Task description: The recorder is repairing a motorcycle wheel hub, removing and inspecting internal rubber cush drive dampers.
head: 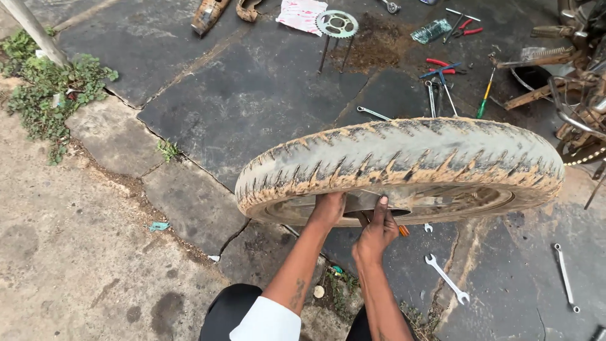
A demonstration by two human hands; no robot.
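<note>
Holding up a muddy motorbike wheel (401,167), the person is keeping it off the stone ground (252,107), tipped almost flat, just in front of their knees. The left hand (328,209) is reaching up under the near edge of the tyre, and its fingers are hiding inside, so I cannot tell if they are curling shut. The right hand (377,230) is pressing flat against the shiny middle part of the wheel, fingers pointing up, not closing around anything.

I am thinking the wheel is heavy and caked in dry mud. With only one flat hand and one hidden hand under it, it may be slipping and dropping onto the person's legs. Fingers may also be getting pinched between the tyre and the metal rim.

Lying just below the wheel is a silver spanner (447,278), and another spanner (565,278) is lying farther to the right. A toothed gear ring (336,24) and red pliers (445,65) are sitting well behind. If the wheel is falling, it may be landing on a tool and bouncing sideways.
</note>
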